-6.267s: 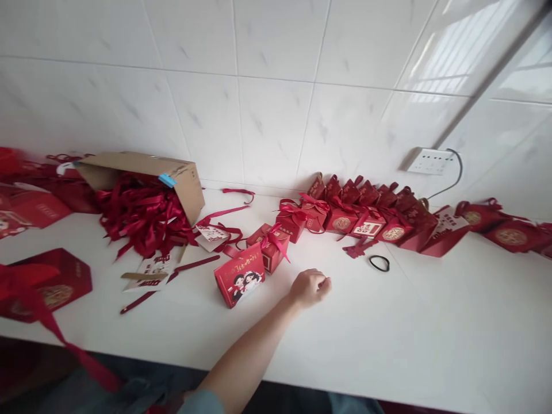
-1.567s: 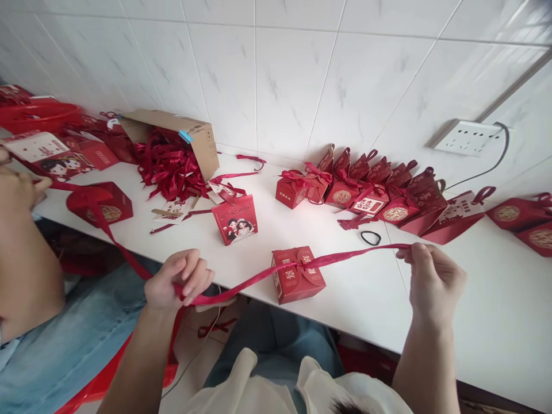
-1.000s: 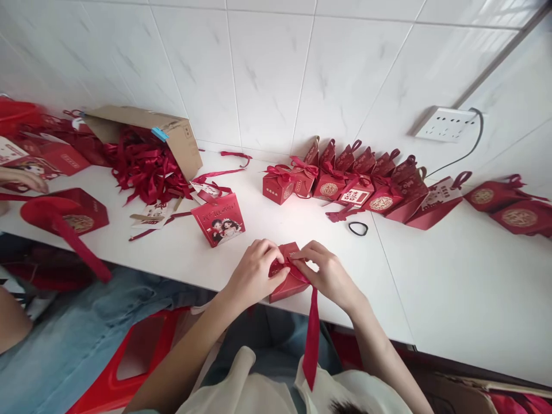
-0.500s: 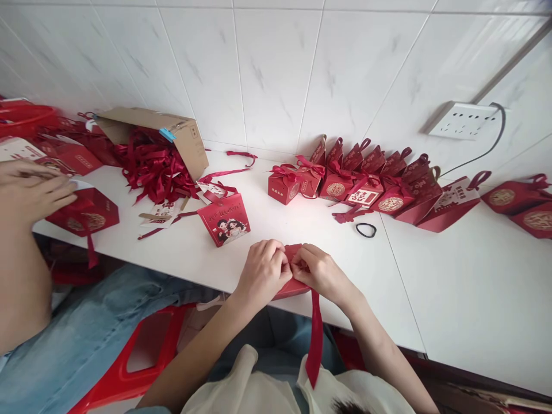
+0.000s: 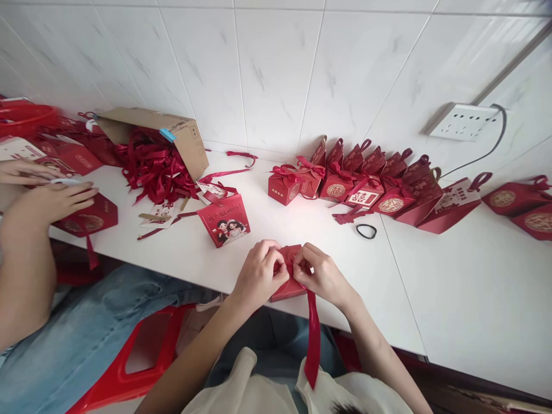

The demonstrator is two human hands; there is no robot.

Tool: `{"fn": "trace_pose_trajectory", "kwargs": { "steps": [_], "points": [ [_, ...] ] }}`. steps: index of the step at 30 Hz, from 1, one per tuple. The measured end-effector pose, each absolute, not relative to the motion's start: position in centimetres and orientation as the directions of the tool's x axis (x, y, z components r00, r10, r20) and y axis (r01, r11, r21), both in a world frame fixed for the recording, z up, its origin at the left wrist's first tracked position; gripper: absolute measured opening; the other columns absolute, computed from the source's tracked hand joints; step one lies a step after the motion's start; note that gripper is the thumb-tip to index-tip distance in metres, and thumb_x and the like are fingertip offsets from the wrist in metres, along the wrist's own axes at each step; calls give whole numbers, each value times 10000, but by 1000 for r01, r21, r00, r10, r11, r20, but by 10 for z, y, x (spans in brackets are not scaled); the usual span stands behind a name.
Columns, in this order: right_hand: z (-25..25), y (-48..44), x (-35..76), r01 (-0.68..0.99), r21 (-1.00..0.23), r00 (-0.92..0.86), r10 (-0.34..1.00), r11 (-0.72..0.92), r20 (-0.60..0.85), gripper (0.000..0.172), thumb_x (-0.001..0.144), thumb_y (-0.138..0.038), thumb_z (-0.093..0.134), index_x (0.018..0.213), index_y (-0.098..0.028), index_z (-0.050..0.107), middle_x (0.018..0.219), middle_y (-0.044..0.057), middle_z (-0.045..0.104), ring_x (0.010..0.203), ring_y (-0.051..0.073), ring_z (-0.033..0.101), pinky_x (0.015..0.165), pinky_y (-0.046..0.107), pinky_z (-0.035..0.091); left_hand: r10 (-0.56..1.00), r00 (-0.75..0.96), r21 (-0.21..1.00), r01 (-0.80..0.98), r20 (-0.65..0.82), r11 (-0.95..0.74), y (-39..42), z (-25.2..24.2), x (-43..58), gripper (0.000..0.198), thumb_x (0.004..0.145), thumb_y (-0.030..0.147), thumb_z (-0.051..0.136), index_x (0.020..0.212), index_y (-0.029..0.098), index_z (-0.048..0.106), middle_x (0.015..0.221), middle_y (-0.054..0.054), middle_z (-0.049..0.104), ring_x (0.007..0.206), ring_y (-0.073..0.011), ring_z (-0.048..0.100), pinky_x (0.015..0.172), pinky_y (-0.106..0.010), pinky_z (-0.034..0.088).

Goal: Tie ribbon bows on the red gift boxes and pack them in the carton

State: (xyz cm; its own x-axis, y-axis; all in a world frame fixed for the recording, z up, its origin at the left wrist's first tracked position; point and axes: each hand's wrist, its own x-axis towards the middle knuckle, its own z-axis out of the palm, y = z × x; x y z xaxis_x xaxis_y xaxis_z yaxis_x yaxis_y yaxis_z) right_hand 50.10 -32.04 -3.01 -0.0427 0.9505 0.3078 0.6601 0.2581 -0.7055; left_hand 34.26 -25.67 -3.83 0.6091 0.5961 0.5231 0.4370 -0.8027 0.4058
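Observation:
A red gift box lies at the table's front edge, between my hands. My left hand pinches red ribbon at the top of the box, thumb against fingertips. From the other side my right hand pinches the same ribbon, whose long tail hangs over the edge onto my clothing. The ribbon's middle, between my fingertips, is partly covered. Beyond my left hand stands a red box printed with a cartoon couple.
A cardboard carton spills red ribbons. Finished-looking red boxes line the wall, with a black hair tie before them. At left, a co-worker's hands handle another red box. A power strip is on the wall.
My hands have drawn slightly apart, showing more of the box top and ribbon. At left, the co-worker's near hand has shifted right over their box.

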Motion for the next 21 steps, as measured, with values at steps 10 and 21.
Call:
{"fn": "trace_pose_trajectory", "kwargs": {
  "steps": [10,21],
  "points": [
    [-37,-322,501,579,-773,17,944,261,331,134,788,-74,483,748,-201,503,743,8,504,622,123,466,570,254,415,560,681,412,391,472,-823,-256,-33,342,70,828,134,510,787,191,505,950,-56,550,907,-196,557,795,-355,510],
    [-34,-319,508,510,-823,-52,964,250,260,102,822,-120,510,799,-194,577,778,12,522,652,118,494,605,257,438,566,588,443,357,578,-823,-258,-43,339,41,875,185,501,855,198,534,947,-42,557,931,-169,556,849,-341,480]
  ]
}}
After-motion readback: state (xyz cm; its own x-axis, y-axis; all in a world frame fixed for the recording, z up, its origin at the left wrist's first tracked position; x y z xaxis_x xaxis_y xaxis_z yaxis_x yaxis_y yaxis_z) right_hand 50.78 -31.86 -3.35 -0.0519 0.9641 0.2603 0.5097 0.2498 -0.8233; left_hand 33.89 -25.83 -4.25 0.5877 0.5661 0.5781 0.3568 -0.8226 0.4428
